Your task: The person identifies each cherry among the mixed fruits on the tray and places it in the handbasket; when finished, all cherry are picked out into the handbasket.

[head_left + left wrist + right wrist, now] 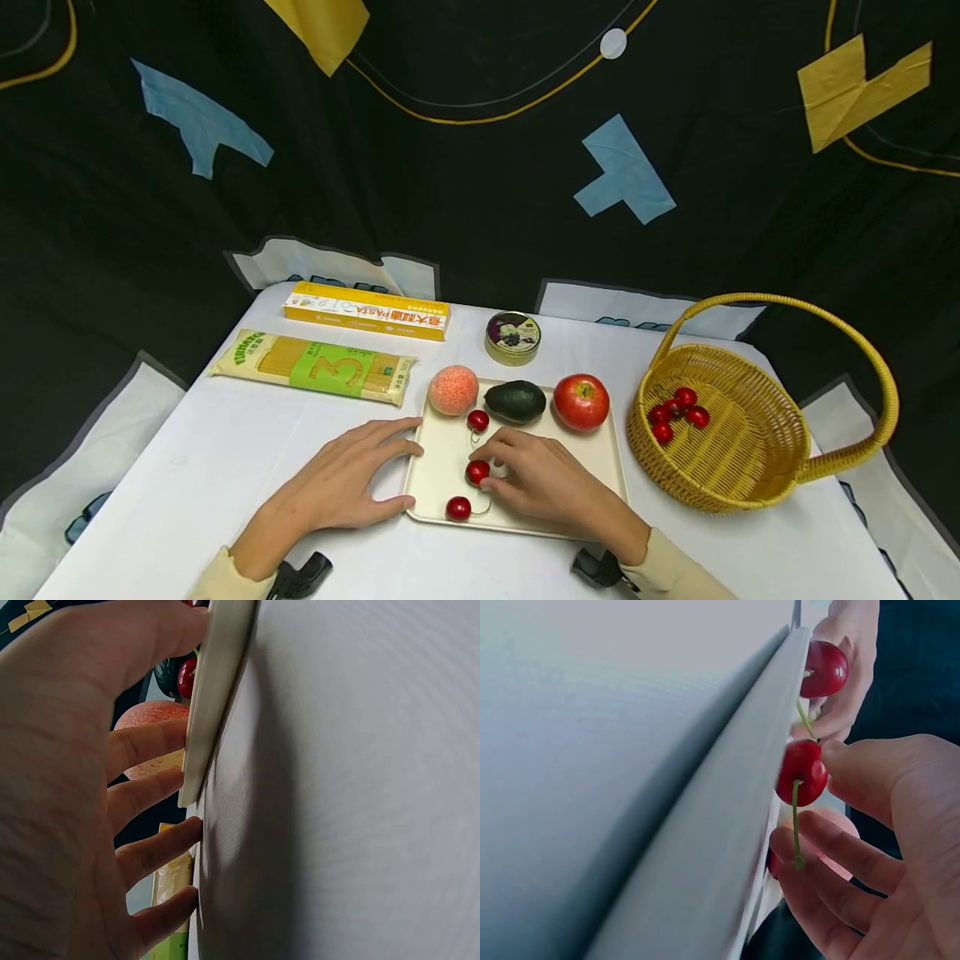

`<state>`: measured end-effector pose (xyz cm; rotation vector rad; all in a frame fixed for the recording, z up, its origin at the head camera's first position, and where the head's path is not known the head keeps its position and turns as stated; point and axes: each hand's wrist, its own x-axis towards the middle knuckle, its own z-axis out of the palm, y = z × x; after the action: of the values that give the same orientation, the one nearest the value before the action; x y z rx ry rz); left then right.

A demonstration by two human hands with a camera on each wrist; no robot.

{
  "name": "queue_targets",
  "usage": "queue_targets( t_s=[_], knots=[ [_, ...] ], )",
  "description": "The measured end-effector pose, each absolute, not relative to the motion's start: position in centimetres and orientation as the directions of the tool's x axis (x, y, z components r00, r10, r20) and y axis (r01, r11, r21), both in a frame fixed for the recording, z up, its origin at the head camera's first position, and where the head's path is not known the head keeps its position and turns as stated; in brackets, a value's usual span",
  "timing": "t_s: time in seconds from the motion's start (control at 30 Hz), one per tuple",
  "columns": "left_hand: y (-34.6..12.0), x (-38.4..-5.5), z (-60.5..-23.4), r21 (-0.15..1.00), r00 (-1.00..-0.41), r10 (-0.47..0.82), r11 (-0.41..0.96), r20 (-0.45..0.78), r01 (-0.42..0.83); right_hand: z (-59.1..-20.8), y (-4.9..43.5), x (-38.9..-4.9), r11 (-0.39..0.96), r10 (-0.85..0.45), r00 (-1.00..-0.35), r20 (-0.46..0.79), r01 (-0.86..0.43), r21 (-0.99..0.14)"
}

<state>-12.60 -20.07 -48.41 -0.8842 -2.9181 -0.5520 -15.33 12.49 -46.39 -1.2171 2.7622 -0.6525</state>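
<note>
On a cream rectangular tray (442, 467), my right hand (543, 475) holds a red cherry (476, 473) between thumb and fingers. In the right wrist view the thumb is at one side of that cherry (801, 774), fingertips at the other, its green stem across them. A second cherry (458, 508) with a stem lies nearer the front edge, and a third cherry (477, 421) farther back. My left hand (345, 475) lies spread along the tray's left edge, thumb and fingertips at the rim in the left wrist view.
A peach (453, 390), an avocado (515, 402) and a red apple (581, 402) line the tray's back. To the right stands a yellow wicker basket (750, 492) with several cherries (678, 408). Behind are a round tin (512, 337), a pasta box (367, 311) and a pasta bag (315, 365).
</note>
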Motion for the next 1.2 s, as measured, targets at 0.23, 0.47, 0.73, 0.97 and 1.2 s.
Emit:
queue_targets(
  t_s=[0.23, 0.47, 0.73, 0.97, 1.2],
  knots=[
    [-20.1, -12.6, -48.4, 0.322, -0.835, 0.531, 0.773, 0.144, 0.547, -46.7, 12.1, -15.4, 0.589, -0.735, -0.665, 0.128, -0.721, -0.366],
    [-20.0, -12.7, -48.6, 0.323, -0.837, 0.529, 0.774, 0.143, 0.545, -46.7, 12.5, -15.4, 0.590, -0.733, -0.665, 0.145, -0.727, -0.351],
    [-20.0, -12.7, -48.6, 0.310, -0.839, 0.524, 0.781, 0.146, 0.542, -45.7, 13.9, -15.4, 0.633, -0.688, -0.713, 0.131, -0.679, -0.372],
    [-20.0, -12.6, -48.5, 0.315, -0.841, 0.520, 0.782, 0.146, 0.538, -44.2, 16.5, -15.8, 0.652, -0.655, -0.724, 0.218, -0.687, -0.321],
    [-19.9, -12.6, -48.5, 0.324, -0.850, 0.510, 0.788, 0.134, 0.524, -43.0, 20.0, -15.9, 0.722, -0.545, -0.798, 0.255, -0.602, -0.340]
  ],
)
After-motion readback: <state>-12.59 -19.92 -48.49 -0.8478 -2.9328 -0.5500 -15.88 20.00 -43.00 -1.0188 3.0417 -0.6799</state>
